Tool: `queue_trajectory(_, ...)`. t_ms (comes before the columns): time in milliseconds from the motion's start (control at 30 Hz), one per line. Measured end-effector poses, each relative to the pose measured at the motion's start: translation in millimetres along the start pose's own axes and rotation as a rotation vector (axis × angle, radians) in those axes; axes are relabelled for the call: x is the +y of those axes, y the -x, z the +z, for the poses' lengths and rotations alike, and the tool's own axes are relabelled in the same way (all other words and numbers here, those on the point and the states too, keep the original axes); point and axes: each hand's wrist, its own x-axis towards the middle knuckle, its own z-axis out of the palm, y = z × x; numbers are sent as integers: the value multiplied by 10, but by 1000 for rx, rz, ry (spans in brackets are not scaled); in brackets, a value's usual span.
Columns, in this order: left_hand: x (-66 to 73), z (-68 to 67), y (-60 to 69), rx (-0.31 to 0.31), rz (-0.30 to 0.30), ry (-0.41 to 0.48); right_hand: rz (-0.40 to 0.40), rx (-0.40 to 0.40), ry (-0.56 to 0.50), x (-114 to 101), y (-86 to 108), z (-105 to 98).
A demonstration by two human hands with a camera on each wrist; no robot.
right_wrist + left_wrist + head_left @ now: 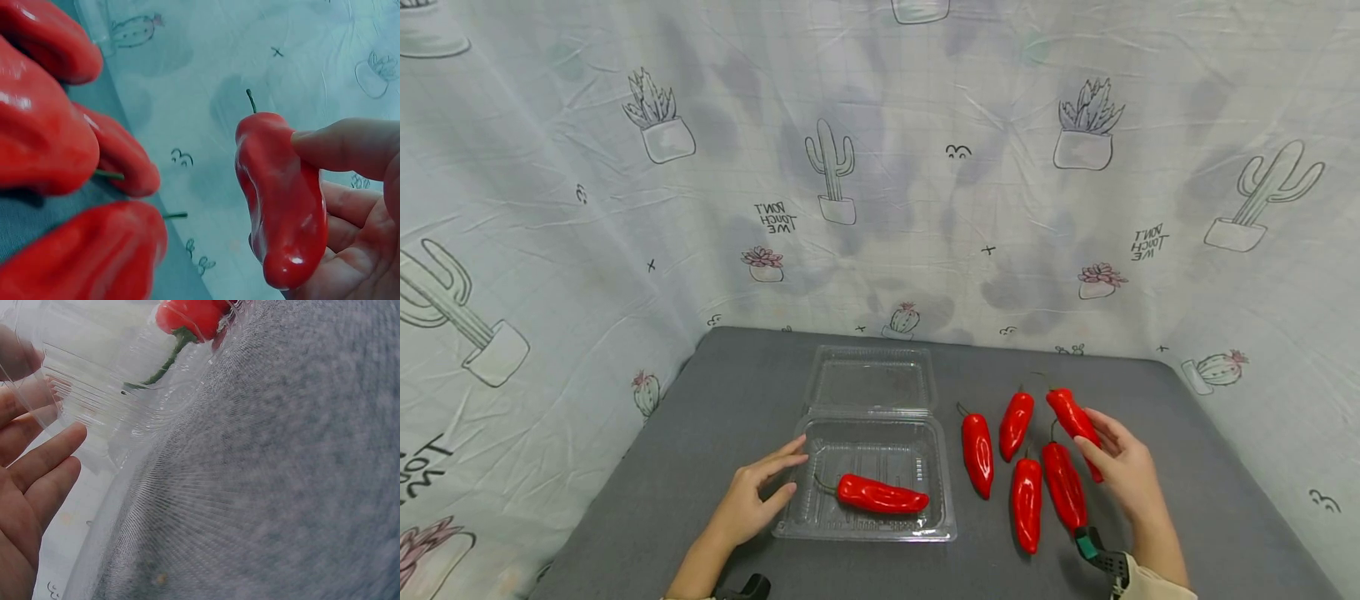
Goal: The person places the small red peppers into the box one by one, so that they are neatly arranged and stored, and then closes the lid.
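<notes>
My right hand grips a red chili pepper, its thumb on one side and fingers on the other. In the right wrist view that chili pepper shows a thin green stem pointing up. My left hand rests at the left rim of a clear plastic clamshell box, fingers extended and slightly spread. The box's lid lies folded back behind it. Inside the base, one red pepper lies crosswise with its stem to the left; part of it shows through the clear wall in the left wrist view.
Right of the box, several more red peppers lie on the grey tabletop, among them one close to the box and one beneath my right hand. A cactus-print curtain rises behind the table and along its sides.
</notes>
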Motion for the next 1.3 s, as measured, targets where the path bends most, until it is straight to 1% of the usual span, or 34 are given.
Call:
queue_trajectory(167, 16, -5, -7, 4, -11, -3, -49, -32, -40, -98, 5, 66)
queue_trajectory(300, 5, 1, -3, 12, 0, -8, -80, -49, -71, -153, 10, 143)
queue_trajectory(433, -13, 13, -1, 22, 16, -16, -111, -85, -113, -190, 9, 233)
queue_trajectory(600, -25, 20, 2, 19, 8, -7, -146, -126, -129, -237, 5, 334)
queue_trajectory(800, -15, 12, -3, 14, 7, 5, -141, -183, -159, -277, 9, 413)
queue_trajectory(1000, 17, -13, 8, 0, -16, 17, -127, -224, -168, -332, 7, 531)
queue_trajectory(1100, 18, -18, 13, 1, -13, 11, -127, -247, -198, -378, 9, 606)
queue_trajectory(1167, 13, -13, 11, 7, -2, -8, -130, -264, -228, -402, 15, 657)
queue_trajectory(1300, -5, 16, 5, 27, 16, -38, -169, -297, -262, -424, 26, 754)
